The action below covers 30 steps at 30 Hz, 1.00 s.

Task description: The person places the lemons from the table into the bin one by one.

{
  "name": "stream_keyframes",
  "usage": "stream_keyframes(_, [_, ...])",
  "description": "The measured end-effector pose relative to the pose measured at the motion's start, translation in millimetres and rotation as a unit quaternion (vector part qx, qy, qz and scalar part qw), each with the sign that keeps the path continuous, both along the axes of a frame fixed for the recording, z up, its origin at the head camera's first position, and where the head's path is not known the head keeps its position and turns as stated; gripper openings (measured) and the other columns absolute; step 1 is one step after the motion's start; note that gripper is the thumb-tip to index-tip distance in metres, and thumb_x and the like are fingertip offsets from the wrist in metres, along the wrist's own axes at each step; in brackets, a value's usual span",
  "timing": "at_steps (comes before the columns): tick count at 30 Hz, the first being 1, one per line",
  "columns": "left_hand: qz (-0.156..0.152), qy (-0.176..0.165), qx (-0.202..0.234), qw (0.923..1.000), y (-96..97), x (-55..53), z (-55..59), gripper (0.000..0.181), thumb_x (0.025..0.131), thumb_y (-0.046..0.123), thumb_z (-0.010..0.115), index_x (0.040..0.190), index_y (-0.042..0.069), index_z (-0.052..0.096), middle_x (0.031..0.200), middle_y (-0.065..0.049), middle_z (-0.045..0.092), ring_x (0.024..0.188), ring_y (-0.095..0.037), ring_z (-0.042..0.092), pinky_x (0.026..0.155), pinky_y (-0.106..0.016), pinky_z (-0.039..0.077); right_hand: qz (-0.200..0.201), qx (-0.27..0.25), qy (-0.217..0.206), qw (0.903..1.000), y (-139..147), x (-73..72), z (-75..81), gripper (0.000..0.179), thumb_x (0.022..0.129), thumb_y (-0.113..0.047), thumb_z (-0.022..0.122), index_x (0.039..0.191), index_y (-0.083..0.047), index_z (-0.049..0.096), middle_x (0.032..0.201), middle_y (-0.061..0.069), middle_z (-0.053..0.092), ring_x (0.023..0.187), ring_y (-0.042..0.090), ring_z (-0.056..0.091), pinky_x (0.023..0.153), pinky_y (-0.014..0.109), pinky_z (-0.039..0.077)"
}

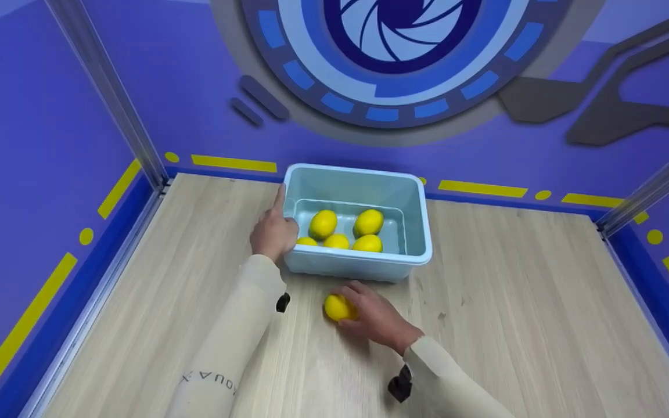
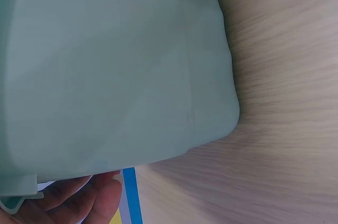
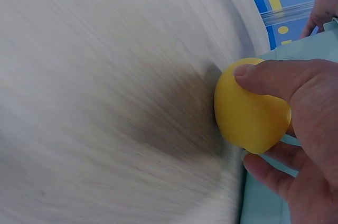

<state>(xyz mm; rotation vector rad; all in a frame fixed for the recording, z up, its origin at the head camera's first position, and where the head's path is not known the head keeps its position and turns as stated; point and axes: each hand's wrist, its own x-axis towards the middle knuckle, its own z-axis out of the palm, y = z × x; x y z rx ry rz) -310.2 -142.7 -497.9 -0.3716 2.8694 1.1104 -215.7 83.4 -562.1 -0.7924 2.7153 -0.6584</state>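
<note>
A pale blue-green plastic bin (image 1: 349,267) stands on the table against the back wall, with several yellow lemons (image 1: 323,223) on its floor. My left hand (image 1: 274,232) grips the bin's left rim, index finger stretched along the edge; in the left wrist view its other fingers (image 2: 103,203) curl under the lip. In front of the bin, my right hand (image 1: 378,313) holds another lemon (image 1: 337,307) low over the tabletop. The right wrist view shows the thumb (image 3: 264,77) across this lemon (image 3: 248,115) and fingertips around its opposite side.
The light wood table (image 1: 514,313) extends to both sides of the bin. Blue-purple printed panels (image 1: 195,104) enclose it at the back, left and right, joined by metal corner posts (image 1: 111,87). Beige sleeves (image 1: 224,342) cover both forearms.
</note>
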Motion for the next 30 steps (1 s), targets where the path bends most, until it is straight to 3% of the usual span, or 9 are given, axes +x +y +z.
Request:
stream_keyframes(11, [-0.003, 0.006, -0.002, 1.0, 1.0, 0.3, 0.4, 0.074, 0.094, 0.017, 0.042, 0.155, 0.037, 0.005, 0.136, -0.014, 0.053, 0.109, -0.029, 0.055, 0.1, -0.048, 0.045, -0.005, 0.001, -0.005, 1.0, 2, 0.3, 2.7, 0.055, 0.084, -0.028, 0.074, 0.134, -0.024, 0.054, 0.13, -0.001, 0.054, 0.108, 0.018, 0.052, 0.102, 0.041, 0.046])
stream_keyframes(30, [-0.005, 0.004, -0.008, 0.9999, -0.4, 0.8, 0.9, 0.073, 0.095, 0.018, 0.04, 0.156, 0.036, 0.005, 0.135, -0.015, 0.054, 0.113, -0.032, 0.056, 0.1, -0.049, 0.044, 0.004, -0.052, 0.021, 0.9984, 2, 4.2, 26.8, 0.053, 0.085, -0.029, 0.073, 0.134, -0.027, 0.054, 0.129, -0.005, 0.054, 0.112, 0.014, 0.052, 0.104, 0.039, 0.046])
